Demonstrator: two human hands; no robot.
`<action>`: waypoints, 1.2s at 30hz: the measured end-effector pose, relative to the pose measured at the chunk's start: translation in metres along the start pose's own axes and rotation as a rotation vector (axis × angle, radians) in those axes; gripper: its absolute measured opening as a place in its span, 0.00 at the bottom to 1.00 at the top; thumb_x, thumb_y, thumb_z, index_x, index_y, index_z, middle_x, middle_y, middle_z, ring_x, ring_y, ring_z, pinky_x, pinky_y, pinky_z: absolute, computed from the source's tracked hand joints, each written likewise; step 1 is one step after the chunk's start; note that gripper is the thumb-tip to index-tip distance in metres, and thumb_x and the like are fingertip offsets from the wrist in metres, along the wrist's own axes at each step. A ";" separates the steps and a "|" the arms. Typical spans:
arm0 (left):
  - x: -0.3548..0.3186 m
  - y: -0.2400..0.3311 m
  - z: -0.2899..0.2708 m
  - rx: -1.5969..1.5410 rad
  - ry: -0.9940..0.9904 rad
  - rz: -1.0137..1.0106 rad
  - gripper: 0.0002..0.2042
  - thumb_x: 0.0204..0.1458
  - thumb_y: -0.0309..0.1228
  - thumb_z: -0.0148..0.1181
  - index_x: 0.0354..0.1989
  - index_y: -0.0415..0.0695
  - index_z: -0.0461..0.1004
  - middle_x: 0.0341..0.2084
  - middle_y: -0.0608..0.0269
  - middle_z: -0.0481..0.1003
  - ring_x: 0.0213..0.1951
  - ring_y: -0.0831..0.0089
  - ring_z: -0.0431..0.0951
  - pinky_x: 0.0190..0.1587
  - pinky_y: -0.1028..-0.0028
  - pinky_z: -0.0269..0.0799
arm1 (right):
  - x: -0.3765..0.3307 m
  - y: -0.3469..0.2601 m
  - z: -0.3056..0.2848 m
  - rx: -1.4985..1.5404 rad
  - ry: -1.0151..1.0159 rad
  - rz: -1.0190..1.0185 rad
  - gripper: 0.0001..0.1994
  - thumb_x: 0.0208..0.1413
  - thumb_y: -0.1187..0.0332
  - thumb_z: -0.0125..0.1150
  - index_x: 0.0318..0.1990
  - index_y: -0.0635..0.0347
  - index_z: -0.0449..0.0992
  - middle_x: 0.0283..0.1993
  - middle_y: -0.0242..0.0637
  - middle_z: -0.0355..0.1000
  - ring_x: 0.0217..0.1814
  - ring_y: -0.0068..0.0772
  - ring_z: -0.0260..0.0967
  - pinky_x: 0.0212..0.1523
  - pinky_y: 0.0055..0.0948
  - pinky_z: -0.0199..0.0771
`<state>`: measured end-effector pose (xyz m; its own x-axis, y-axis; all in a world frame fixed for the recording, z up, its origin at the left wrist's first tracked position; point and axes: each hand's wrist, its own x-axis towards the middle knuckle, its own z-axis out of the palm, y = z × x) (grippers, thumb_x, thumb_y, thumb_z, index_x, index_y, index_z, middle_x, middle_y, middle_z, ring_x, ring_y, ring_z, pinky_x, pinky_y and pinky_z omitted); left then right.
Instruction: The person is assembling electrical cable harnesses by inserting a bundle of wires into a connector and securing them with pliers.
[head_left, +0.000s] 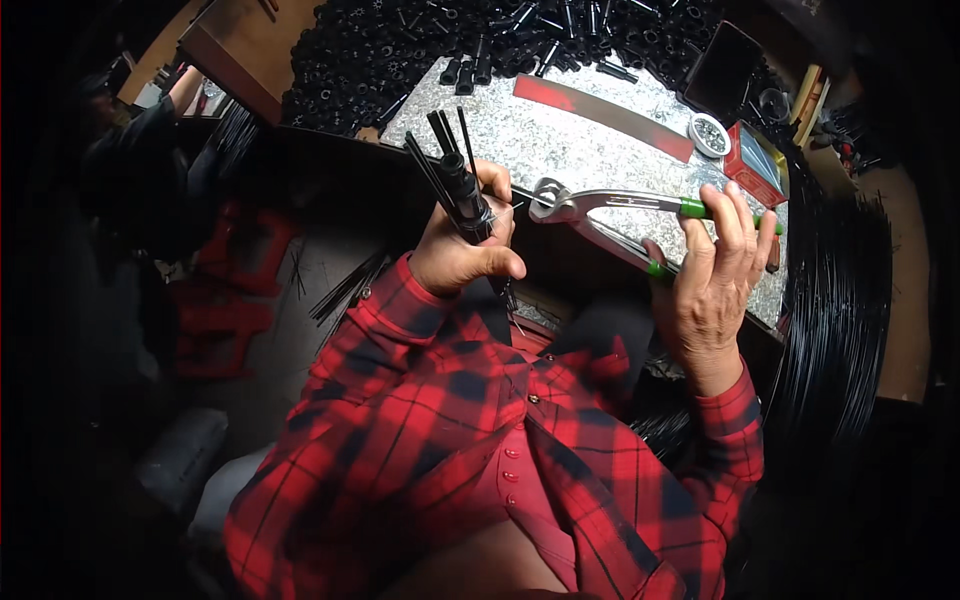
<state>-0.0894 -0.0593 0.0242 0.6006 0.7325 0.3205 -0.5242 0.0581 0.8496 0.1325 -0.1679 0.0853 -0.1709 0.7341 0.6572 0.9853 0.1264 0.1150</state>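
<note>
My left hand [447, 252] is closed around a black cylindrical part [463, 190], held upright, with several thin black rods [428, 168] standing up beside it. One dark rod runs from that hand towards the jaws of a pair of pincers [553, 203]; whether the jaws bite it I cannot tell. The pincers are silver with green handle ends, and their handles are spread apart. My right hand [712, 285] has its fingers over the upper handle and its thumb near the lower one.
A heap of black cylindrical parts [370, 65] lines the far side of the metal-topped table [455, 100]. On the table lie a red-and-brown strip [600, 115], a round white dish [709, 135] and a red box [757, 165]. Bundled black wires [835, 310] hang at the right.
</note>
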 end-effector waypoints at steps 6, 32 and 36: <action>0.001 -0.005 0.006 0.224 0.097 0.029 0.27 0.30 0.32 0.76 0.36 0.44 0.62 0.22 0.73 0.64 0.23 0.86 0.62 0.26 0.83 0.60 | 0.000 -0.009 0.005 -0.176 0.018 -0.108 0.13 0.48 0.68 0.60 0.38 0.62 0.66 0.57 0.43 0.58 0.64 0.48 0.53 0.65 0.56 0.38; -0.001 0.001 0.017 0.261 -0.098 -0.186 0.36 0.18 0.50 0.73 0.35 0.39 0.66 0.17 0.76 0.64 0.21 0.87 0.63 0.23 0.84 0.55 | -0.032 -0.009 -0.008 1.615 -1.307 0.575 0.14 0.50 0.77 0.56 0.44 0.67 0.62 0.27 0.41 0.67 0.26 0.35 0.71 0.23 0.22 0.67; 0.000 -0.001 0.020 0.298 0.038 -0.187 0.37 0.18 0.49 0.74 0.37 0.38 0.66 0.17 0.77 0.64 0.21 0.88 0.62 0.22 0.85 0.53 | -0.036 -0.024 -0.005 1.165 -0.697 0.308 0.11 0.52 0.76 0.54 0.43 0.67 0.63 0.29 0.41 0.69 0.25 0.31 0.72 0.25 0.24 0.70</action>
<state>-0.0774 -0.0727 0.0319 0.6436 0.7531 0.1367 -0.2044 -0.0031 0.9789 0.1154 -0.2006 0.0626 -0.2532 0.9674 0.0003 0.4751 0.1246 -0.8711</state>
